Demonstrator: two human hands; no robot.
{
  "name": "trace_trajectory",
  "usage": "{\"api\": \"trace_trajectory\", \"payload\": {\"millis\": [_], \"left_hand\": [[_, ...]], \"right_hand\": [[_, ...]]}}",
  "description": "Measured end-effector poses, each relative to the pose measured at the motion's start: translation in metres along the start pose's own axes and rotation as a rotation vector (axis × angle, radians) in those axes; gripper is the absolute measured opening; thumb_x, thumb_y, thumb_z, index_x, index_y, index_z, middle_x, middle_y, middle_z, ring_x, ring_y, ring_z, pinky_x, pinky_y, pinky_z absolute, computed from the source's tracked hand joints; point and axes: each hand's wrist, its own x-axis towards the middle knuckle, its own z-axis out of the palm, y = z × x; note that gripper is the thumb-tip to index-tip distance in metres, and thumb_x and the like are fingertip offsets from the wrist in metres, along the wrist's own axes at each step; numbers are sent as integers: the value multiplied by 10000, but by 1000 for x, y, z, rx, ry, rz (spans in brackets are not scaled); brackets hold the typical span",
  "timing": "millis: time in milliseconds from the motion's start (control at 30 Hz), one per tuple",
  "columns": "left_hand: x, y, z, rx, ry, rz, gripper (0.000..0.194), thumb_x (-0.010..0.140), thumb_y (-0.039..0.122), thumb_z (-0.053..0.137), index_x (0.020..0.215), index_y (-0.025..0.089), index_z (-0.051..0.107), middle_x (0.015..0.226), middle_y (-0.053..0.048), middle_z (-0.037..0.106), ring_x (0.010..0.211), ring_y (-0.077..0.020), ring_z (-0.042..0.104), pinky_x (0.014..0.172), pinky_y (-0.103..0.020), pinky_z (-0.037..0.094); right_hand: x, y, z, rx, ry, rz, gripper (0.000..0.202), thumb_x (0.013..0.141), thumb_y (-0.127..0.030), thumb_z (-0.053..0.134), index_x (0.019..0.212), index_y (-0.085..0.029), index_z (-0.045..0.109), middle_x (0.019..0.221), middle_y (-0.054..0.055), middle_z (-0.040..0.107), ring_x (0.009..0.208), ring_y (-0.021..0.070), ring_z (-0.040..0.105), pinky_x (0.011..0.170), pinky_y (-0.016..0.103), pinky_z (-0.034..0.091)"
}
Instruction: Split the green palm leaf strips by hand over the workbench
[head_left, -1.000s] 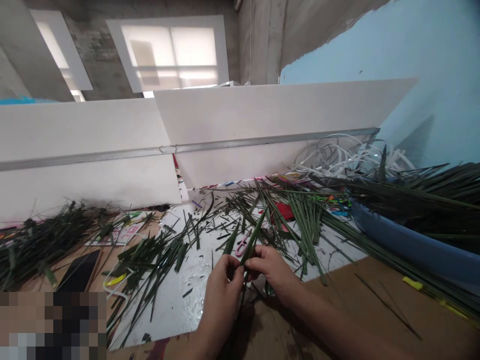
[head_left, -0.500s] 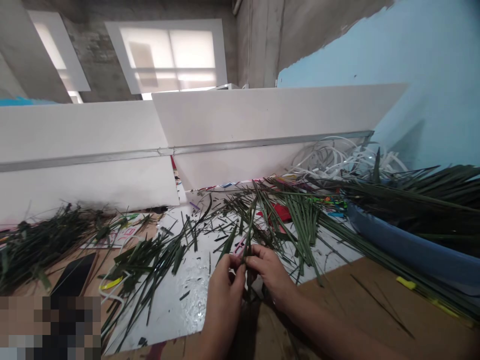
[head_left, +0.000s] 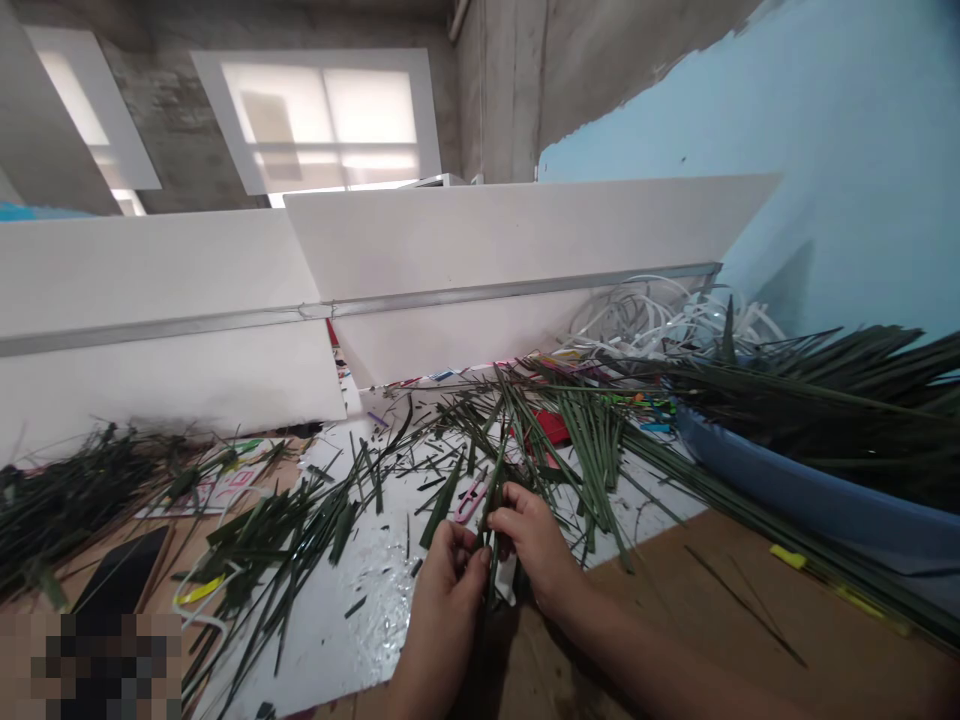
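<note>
Long green leaf strips [head_left: 491, 500] run upright between my two hands. My left hand [head_left: 450, 580] is closed on them, thumb and fingers pinched together. Close beside it on the right, my right hand [head_left: 531, 535] also pinches the strips, slightly higher. A pink-handled tool [head_left: 471, 497] lies on the white sheet [head_left: 341, 570] just beyond my left fingers. Below my right fingers a small white piece [head_left: 506, 578] shows; I cannot tell what it is. Cut leaf strips [head_left: 596, 460] are spread over the sheet behind my hands.
A blue basin [head_left: 750, 470] heaped with long leaves stands at the right. Coiled white strips [head_left: 637, 315] lie behind it. To the left are a dark phone [head_left: 124, 570], a yellow item [head_left: 201, 590] and a leaf pile [head_left: 82, 490]. White panels [head_left: 450, 235] line the back.
The view has shifted slightly. My hands have parted a little around the strips, and the pink-handled tool and the small white piece show more fully.
</note>
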Motion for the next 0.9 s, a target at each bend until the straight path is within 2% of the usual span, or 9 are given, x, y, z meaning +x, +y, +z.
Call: {"api": "trace_trajectory", "payload": {"millis": [267,433,600,700,800,900], "left_hand": [[-2,1,0,64,-24,12,240,785,382,644,756,218,471,619,64,443,570,-123,400,551,-229,334],[-2,2,1,45,-24,1,280,747,410,686,729,221,481,609,65,440,564,-128,402,555,-230,332],[-6,8,-1,33,-72,-71,310,749,472,683,746,214,512,625,48,479,590,-138,421,568,-236,347],[-8,13,-4,50,-112,-96,326,746,509,666,730,205,547,665,32,490,628,-143,436,589,-238,357],[-8,16,-7,33,-140,-158,310,712,479,685,701,204,542,634,46,446,593,-129,398,566,-232,330],[-5,17,-9,-20,-111,-177,297,672,439,707,682,199,533,619,51,446,576,-120,383,554,-229,321]], "right_hand": [[10,2,-7,59,89,-22,77,577,-235,589,615,-193,536,537,-63,503,429,74,342,393,220,255],[13,4,-11,127,109,-2,102,612,-250,602,657,-194,530,554,-56,535,424,72,360,392,216,240],[15,3,-13,80,125,-41,112,650,-285,601,664,-191,542,561,-44,559,424,76,374,391,216,250],[17,3,-15,88,128,-62,122,661,-292,615,684,-188,554,567,-48,555,433,77,386,392,211,255],[18,2,-15,104,130,-72,142,665,-305,631,714,-184,573,591,-48,558,441,76,398,393,206,273],[12,-1,-11,71,58,-34,126,649,-286,621,697,-173,592,608,-34,577,440,75,404,395,209,288]]}}
